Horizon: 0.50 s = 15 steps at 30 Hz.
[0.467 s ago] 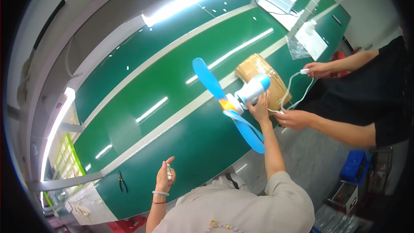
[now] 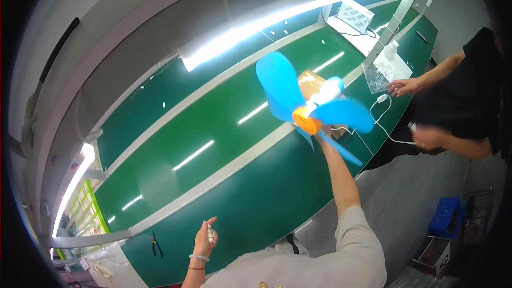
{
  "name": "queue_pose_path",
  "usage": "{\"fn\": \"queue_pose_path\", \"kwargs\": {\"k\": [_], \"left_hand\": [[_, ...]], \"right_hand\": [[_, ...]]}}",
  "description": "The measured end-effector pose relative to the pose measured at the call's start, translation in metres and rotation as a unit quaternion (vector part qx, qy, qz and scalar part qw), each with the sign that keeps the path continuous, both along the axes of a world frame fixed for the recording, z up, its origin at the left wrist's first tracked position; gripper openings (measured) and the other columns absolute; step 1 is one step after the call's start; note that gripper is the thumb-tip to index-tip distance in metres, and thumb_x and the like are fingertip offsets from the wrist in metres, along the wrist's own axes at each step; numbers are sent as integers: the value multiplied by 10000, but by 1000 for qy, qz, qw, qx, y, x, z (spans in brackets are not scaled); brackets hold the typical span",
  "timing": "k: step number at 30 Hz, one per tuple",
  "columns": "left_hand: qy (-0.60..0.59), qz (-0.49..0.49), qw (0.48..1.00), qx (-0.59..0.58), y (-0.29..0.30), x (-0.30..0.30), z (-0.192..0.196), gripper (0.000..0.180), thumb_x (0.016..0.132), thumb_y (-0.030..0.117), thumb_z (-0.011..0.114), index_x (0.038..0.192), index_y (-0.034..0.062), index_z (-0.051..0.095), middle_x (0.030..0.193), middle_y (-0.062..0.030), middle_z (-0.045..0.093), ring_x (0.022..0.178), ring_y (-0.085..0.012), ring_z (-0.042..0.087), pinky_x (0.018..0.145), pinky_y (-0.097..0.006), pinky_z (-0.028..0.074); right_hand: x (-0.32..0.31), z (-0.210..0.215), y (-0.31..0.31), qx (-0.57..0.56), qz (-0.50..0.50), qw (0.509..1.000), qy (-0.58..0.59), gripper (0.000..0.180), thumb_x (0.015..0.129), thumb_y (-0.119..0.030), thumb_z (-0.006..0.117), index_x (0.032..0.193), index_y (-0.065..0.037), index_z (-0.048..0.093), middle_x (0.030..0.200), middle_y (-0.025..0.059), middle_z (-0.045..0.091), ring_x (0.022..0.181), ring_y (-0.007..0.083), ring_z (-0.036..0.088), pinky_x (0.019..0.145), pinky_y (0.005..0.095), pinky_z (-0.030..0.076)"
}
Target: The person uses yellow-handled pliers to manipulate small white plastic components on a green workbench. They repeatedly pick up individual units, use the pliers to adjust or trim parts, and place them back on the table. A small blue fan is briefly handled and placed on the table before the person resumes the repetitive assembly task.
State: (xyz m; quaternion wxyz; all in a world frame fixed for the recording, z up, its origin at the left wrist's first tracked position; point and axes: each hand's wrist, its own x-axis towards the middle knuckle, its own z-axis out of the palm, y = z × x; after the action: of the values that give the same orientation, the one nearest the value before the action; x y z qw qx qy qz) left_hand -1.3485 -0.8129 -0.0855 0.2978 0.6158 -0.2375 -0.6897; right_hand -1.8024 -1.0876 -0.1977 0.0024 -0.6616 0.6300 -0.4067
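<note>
My right arm reaches to a fan (image 2: 307,121) with broad blue blades, an orange hub and a white motor body. The blades cover most of my right hand (image 2: 324,131), which appears closed on the fan's body; its fingers are hidden. The fan is in front of a brown cardboard box (image 2: 310,82). Small whitish pieces (image 2: 211,234) are gripped in my left hand (image 2: 203,240), over the near edge of the green bench; its index finger points outward. A white cable with a plug (image 2: 382,98) runs from near the fan toward a co-worker.
At the right, a co-worker's hand (image 2: 408,86) is beside the plug; the other hand (image 2: 432,138), blurred, holds the cable's end. Pliers (image 2: 156,244) lie on the bench (image 2: 250,194) at left. A white bottle (image 2: 391,49) and a white metal box (image 2: 356,16) stand farther back.
The fan has swung so its hub and blades face me. The co-worker's upper hand has let go of the white plug, and the lower one has moved right with a cable end.
</note>
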Motion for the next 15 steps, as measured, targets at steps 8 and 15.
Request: {"fn": "queue_pose_path", "kwargs": {"k": [8, 15], "left_hand": [[-17, 36, 999, 17, -6, 20, -22, 557, 978, 465, 275, 1278, 18, 418, 470, -14, 429, 347, -74, 299, 343, -213, 238], [-60, 174, 978, 100, -12, 4, -6, 441, 979, 369, 387, 1279, 58, 471, 517, 74, 333, 410, -33, 300, 360, -180, 214]], "right_hand": [[-38, -5, -172, -1, -10, 1000, -17, 327, 833, -218, 614, 1072, -11, 529, 894, 204, 611, 770, 354, 597, 684, 443, 466], [-20, 27, -217, -69, 11, 985, -158, 384, 806, -289, 665, 1034, 0, 559, 911, 213, 613, 872, 377, 587, 760, 449, 451]]}}
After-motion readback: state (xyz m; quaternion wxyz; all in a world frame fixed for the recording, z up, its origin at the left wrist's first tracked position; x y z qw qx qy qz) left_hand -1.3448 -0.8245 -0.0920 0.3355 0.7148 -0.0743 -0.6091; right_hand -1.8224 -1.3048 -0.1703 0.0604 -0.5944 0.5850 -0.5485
